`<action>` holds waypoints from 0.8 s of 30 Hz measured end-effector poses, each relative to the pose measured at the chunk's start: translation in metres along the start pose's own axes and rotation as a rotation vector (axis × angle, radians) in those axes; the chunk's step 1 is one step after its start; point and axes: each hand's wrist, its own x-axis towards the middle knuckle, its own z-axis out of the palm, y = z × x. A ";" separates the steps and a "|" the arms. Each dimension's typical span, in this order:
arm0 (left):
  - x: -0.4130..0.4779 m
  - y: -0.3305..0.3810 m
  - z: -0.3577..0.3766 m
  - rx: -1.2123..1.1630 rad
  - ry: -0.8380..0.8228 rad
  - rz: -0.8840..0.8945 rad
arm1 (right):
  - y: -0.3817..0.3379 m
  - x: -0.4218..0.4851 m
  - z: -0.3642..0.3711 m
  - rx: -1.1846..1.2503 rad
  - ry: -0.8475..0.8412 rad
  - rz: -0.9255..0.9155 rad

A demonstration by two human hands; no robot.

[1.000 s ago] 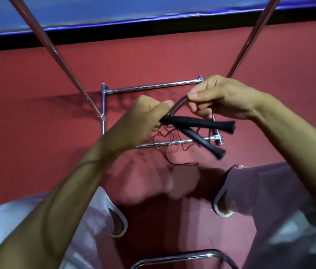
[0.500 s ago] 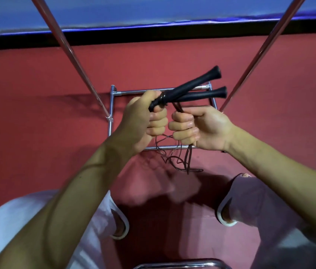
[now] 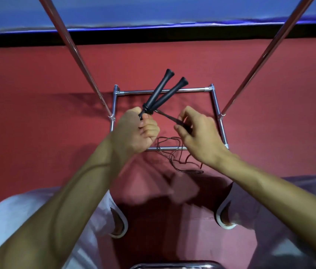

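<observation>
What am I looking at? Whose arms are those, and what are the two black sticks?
This picture comes from a small camera worn on a person's head, so you look down at that person's own arms, as if they were yours. There is no machine here, only two bare hands. The left hand grips the thin ends of two black jump rope handles, which point up and away. The right hand pinches the thin cord between its fingers. The rest of the cord falls in loose loops below the hands. Underneath is a red floor with a shiny metal frame on it, and two slanted poles rise from its sides.
</observation>
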 end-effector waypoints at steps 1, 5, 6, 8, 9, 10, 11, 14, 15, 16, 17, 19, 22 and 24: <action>-0.002 0.003 0.000 -0.016 0.007 -0.006 | 0.005 -0.001 -0.003 -0.071 0.070 -0.093; -0.003 0.013 0.001 -0.087 0.042 -0.053 | 0.012 0.005 -0.014 -0.414 0.137 -0.229; -0.003 0.015 0.000 -0.092 0.053 -0.054 | 0.011 0.007 -0.017 -0.314 0.030 -0.166; -0.001 0.016 0.000 -0.086 0.083 -0.043 | 0.001 0.015 -0.022 0.298 -0.288 0.182; 0.000 0.015 0.000 -0.081 0.094 -0.033 | -0.005 0.018 -0.027 0.625 -0.430 0.410; 0.001 0.013 0.000 -0.071 0.101 -0.017 | -0.008 0.021 -0.033 0.845 -0.517 0.587; 0.002 0.011 0.001 -0.050 0.110 0.007 | -0.010 0.022 -0.035 0.939 -0.559 0.684; 0.009 0.006 0.001 0.080 0.186 0.137 | -0.011 0.021 -0.031 0.819 -0.561 0.628; 0.012 0.003 0.001 0.133 0.227 0.202 | -0.011 0.019 -0.028 0.727 -0.522 0.537; 0.015 0.001 0.000 0.183 0.271 0.274 | -0.010 0.016 -0.025 0.598 -0.470 0.412; 0.018 0.000 -0.001 0.228 0.313 0.342 | -0.008 0.013 -0.024 0.414 -0.397 0.257; 0.023 -0.002 -0.005 0.301 0.387 0.456 | -0.001 0.007 -0.019 -0.051 -0.208 -0.061; 0.029 0.001 -0.009 0.423 0.481 0.589 | -0.007 0.005 -0.021 -0.369 -0.015 -0.268; 0.032 0.001 -0.009 0.499 0.537 0.649 | -0.009 0.007 -0.022 -0.435 0.016 -0.293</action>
